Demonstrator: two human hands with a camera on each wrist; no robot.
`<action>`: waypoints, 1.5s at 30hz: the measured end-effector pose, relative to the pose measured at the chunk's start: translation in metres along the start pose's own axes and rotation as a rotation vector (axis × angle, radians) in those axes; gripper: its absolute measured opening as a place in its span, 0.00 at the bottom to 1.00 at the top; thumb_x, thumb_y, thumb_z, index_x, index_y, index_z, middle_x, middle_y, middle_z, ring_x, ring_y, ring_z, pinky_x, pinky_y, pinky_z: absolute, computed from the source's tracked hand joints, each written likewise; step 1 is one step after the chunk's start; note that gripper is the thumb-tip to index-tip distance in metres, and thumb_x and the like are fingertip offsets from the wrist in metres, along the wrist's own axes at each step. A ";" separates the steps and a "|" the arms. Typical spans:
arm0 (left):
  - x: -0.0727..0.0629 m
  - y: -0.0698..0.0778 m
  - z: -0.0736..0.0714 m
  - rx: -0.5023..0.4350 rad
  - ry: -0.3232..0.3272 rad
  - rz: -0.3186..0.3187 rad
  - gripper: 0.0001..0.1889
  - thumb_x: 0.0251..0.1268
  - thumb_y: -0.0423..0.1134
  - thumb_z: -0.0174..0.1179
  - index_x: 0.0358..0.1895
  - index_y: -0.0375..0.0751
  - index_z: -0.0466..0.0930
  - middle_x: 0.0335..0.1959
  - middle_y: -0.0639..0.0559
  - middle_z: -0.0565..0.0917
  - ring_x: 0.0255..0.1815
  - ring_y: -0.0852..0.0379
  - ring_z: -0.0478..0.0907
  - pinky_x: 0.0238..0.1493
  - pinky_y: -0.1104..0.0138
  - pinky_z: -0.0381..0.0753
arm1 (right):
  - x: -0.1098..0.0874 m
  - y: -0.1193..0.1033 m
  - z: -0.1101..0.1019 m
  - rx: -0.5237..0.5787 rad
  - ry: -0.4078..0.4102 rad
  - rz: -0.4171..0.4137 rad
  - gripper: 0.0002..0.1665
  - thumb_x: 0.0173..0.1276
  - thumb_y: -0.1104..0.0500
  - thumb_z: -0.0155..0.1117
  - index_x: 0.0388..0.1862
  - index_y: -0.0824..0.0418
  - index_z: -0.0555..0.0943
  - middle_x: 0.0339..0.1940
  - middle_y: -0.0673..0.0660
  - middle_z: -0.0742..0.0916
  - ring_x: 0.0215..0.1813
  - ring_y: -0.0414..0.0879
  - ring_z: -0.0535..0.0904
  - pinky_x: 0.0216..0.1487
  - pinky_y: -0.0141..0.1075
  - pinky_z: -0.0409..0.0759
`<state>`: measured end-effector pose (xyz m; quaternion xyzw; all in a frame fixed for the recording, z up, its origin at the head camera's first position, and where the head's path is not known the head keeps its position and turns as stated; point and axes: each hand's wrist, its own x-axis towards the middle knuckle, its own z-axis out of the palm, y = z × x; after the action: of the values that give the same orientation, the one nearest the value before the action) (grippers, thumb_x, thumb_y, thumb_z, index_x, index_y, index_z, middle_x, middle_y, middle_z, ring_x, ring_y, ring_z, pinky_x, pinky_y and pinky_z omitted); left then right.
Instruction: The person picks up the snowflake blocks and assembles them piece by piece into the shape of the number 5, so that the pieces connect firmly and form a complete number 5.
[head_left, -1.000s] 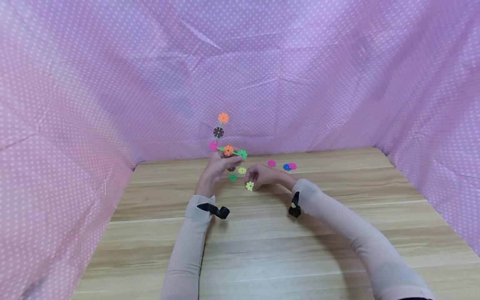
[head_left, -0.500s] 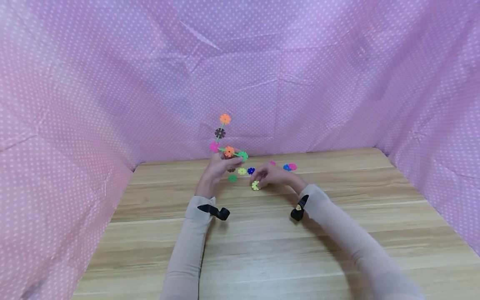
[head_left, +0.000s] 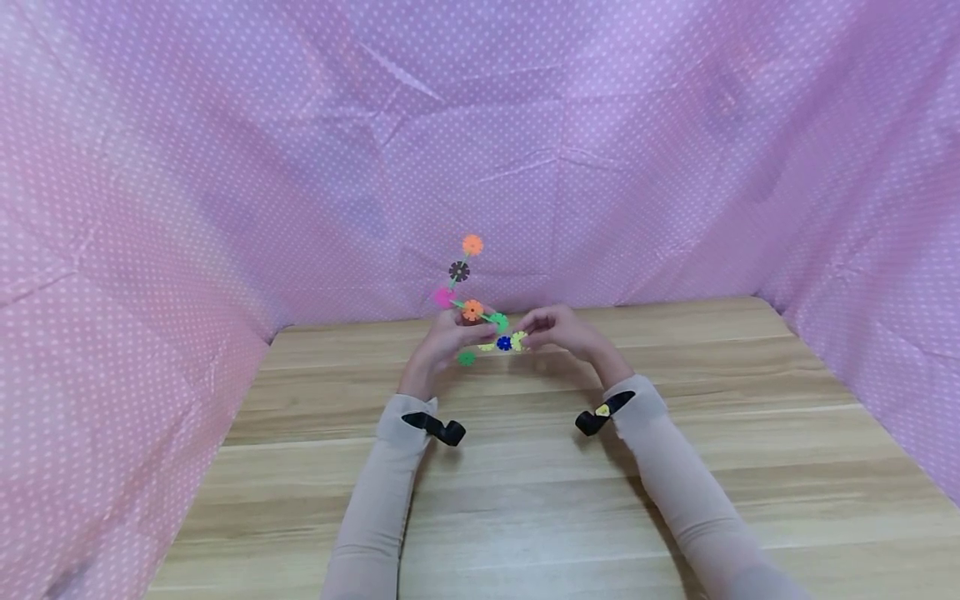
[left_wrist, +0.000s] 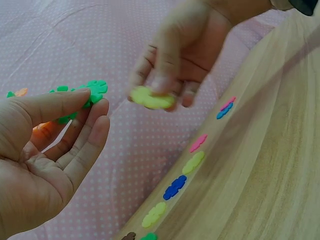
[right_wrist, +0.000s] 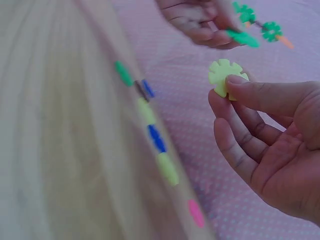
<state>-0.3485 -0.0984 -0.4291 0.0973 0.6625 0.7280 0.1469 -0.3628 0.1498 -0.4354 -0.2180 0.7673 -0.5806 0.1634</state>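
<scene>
My left hand (head_left: 450,340) holds a bent chain of flower-shaped interlocking discs (head_left: 472,310), in orange, dark brown, pink and green. Its upper end, an orange disc (head_left: 472,245), stands above the hand. In the left wrist view, thumb and fingers pinch the green disc (left_wrist: 99,87) at the near end. My right hand (head_left: 564,333) pinches a loose yellow disc (right_wrist: 224,75) between thumb and fingertips. That disc is close to the green end but apart from it in both wrist views. Part of the chain is hidden behind the left hand.
Loose discs lie in a row near the wooden table's (head_left: 517,483) far edge: a green disc (head_left: 467,358), a blue disc (left_wrist: 175,187), a pink disc (left_wrist: 198,143), several others. A pink dotted cloth (head_left: 480,150) hangs behind and at both sides.
My right hand has lifted the yellow disc away from the table, up and to the right, level with the chain's green end. My left hand and the chain have shifted slightly right.
</scene>
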 end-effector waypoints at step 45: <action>0.000 0.001 0.001 0.131 -0.090 -0.012 0.15 0.70 0.33 0.65 0.56 0.34 0.79 0.44 0.51 0.87 0.45 0.53 0.86 0.60 0.57 0.85 | 0.002 -0.021 0.007 0.078 0.244 -0.216 0.12 0.66 0.71 0.68 0.47 0.79 0.82 0.33 0.44 0.88 0.34 0.37 0.84 0.36 0.27 0.83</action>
<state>-0.3479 -0.0976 -0.4283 0.1353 0.7019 0.6773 0.1741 -0.3583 0.1383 -0.4171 -0.2205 0.7303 -0.6464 0.0138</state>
